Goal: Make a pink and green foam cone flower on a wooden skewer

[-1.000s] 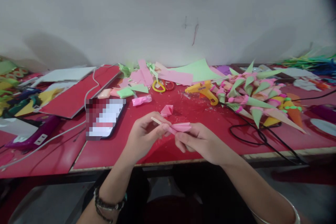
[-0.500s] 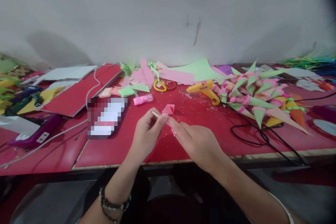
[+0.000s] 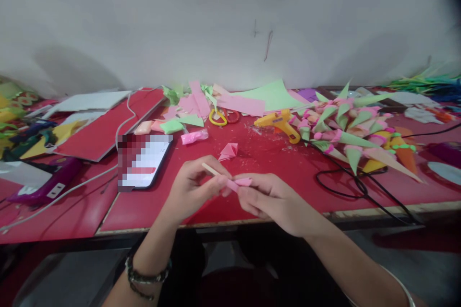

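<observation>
Both hands meet above the red table near its front edge. My left hand (image 3: 194, 189) is closed in a pinch on a thin pale wooden stick (image 3: 209, 169), whose bare end points up and left. At the stick's other end is a pink paper strip (image 3: 245, 182), which appears folded or wrapped around it. My right hand (image 3: 279, 196) is closed, thumb and fingers gripping this strip. Just beyond the fingertips a folded pink paper piece (image 3: 229, 151) with fanned creases lies on the table. Fingers partly hide where strip and stick join.
A phone (image 3: 147, 163) lies left beside a white cable (image 3: 90, 177). Behind are small clay packets (image 3: 171, 126), yellow-handled scissors (image 3: 218, 117) and paper sheets (image 3: 266, 96). A yellow glue gun (image 3: 279, 122) and a pile of paper cones (image 3: 345, 129) are right, near a black cord (image 3: 338, 194).
Both hands have drawn back toward me and tilted the stick and strip. The folded pink piece, formerly at the fingertips, now shows separately on the table.
</observation>
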The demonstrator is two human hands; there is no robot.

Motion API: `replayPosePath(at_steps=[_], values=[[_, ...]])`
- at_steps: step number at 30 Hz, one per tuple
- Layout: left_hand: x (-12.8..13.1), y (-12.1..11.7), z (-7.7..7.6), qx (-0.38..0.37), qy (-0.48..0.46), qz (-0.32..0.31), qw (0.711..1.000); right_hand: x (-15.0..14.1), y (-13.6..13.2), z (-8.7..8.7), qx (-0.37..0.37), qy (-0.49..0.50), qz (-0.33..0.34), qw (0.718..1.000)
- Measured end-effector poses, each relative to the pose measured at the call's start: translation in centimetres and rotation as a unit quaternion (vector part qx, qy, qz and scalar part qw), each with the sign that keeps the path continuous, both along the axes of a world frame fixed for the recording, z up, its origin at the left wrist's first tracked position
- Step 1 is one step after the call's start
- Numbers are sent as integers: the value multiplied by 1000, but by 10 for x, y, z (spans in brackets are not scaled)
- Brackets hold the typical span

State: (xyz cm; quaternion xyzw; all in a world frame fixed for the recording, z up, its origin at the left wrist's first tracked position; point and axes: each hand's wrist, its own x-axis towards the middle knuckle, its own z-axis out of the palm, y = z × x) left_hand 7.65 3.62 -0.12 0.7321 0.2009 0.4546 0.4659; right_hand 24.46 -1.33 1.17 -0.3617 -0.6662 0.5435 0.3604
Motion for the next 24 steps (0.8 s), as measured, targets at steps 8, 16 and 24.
replayPosePath(at_steps=[8,16,24], values=[[17,-7,0,-109,3,121,987,-9,0,-9,165,-155,-145,963],[18,-6,5,-57,101,232,966,-8,7,-27,504,-470,-265,675],[12,-3,4,-80,50,159,983,-11,2,-10,202,-262,-158,930]])
